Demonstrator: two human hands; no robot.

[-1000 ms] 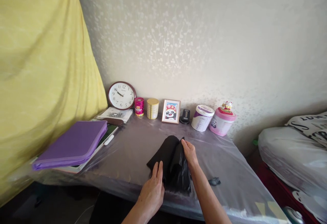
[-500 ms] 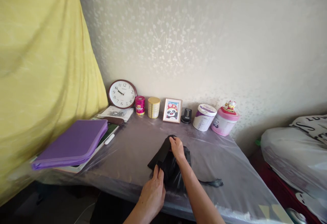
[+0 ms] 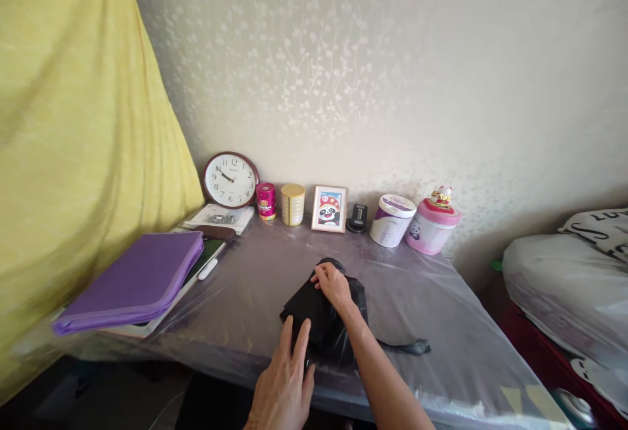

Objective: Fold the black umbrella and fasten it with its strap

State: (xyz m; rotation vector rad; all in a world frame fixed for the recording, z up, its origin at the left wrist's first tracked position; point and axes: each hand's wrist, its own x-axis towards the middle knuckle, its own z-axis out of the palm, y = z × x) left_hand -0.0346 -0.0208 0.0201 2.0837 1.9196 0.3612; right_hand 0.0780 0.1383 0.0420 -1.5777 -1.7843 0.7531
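Note:
A black folded fabric item, its exact kind unclear, lies on the plastic-covered table in front of me. It has overlapping flaps, and a thin dark strap trails out to its right. My right hand rests over the upper part of the fabric, fingers loosely bent and lying on it without a visible grip. At the near left edge of the fabric is my left hand, its fingers spread apart. Part of the fabric is hidden behind my right forearm.
Along the wall stand a clock, a pink can, a yellow-lidded tin, a framed panda picture, a black stapler-like object and two tubs. A purple folder lies at left.
My left fingers have let go of the fabric's near edge and spread. The right hand has released its pinch at the top edge and now lies on the fabric, which looks flatter.

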